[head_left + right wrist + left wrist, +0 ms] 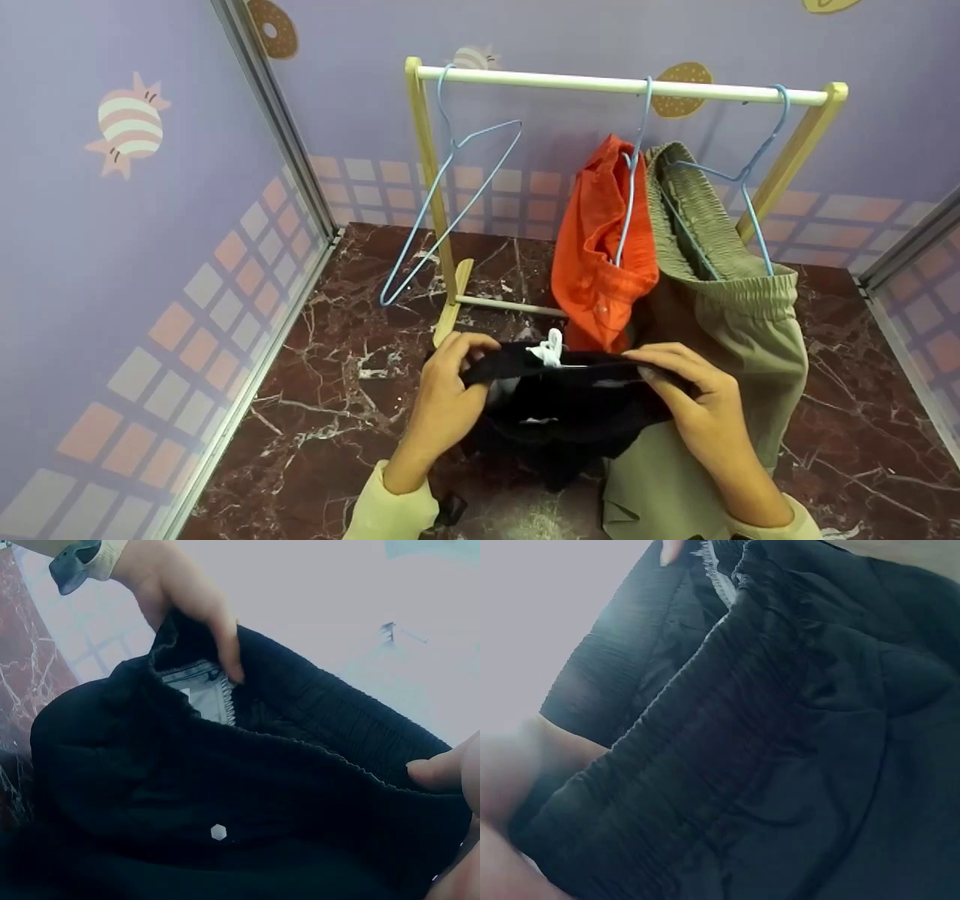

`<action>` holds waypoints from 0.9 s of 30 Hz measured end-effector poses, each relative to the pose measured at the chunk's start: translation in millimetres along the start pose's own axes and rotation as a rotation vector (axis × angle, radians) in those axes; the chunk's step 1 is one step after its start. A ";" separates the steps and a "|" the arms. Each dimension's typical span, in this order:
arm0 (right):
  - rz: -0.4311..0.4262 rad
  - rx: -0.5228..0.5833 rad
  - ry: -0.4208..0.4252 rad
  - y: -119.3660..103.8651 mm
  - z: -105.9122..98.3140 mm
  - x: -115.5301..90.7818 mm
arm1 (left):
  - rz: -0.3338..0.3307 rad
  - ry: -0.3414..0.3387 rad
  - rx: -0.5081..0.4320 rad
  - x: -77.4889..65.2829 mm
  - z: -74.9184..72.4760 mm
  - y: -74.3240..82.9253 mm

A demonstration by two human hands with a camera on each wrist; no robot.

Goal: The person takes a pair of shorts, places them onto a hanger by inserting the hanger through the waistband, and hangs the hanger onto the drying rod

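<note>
We find the black garment (566,446) held up by its elasticated waistband, in front of the hanging rack (525,77) and above the dark marbled floor (352,442). Left hand (450,397): gripping the left end of the band, fingers curled over the cloth; the right wrist view shows one of its digits reaching down inside the opening. Right hand (701,394): pinching the opposite end, fingers over the outside, thumb against the band. Neither hand is spread flat; both are closed only as far as the cloth between their digits allows. We judge that gripping the two ends keeps the waist stretched sideways and its mouth upward, while the rest hangs by its own weight. The white drawstring (550,349) lies at the far rim, so we take the front to face the rack. A pale patch shows inside the waist; we cannot tell whether it is a label or lining. On the bar, the left blue hanger (453,147) carries no clothing. The orange garment (589,247) and the khaki trousers (757,330) hang towards the right from blue hangers set inside their waists, presumably so the wire supports the bands from within.
</note>
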State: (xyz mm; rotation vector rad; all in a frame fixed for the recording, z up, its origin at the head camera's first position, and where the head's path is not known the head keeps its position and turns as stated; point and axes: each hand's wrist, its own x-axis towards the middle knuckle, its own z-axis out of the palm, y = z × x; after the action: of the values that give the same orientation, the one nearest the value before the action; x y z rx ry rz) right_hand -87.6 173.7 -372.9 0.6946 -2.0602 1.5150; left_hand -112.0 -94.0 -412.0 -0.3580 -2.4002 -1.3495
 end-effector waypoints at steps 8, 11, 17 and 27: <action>0.017 -0.025 0.026 1.9 -3.8 -0.2 | 0.060 0.067 -0.065 2.3 -5.6 -7.3; 0.040 -0.051 0.033 1.6 -4.9 -1.5 | 0.034 0.074 -0.059 1.4 -6.5 -11.3; 0.072 -0.063 0.029 -0.5 -5.2 -3.7 | -0.061 0.051 -0.060 -1.2 -6.3 -14.3; 0.095 -0.027 -0.037 -4.3 2.0 -7.0 | -0.182 -0.166 -0.314 -2.5 -14.0 10.1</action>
State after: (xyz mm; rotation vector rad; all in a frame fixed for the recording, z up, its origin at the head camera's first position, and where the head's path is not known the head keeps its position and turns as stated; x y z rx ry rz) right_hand -79.7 171.4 -374.9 0.6276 -2.1649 1.5335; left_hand -103.2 -101.0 -398.7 -0.3520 -2.3990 -1.8542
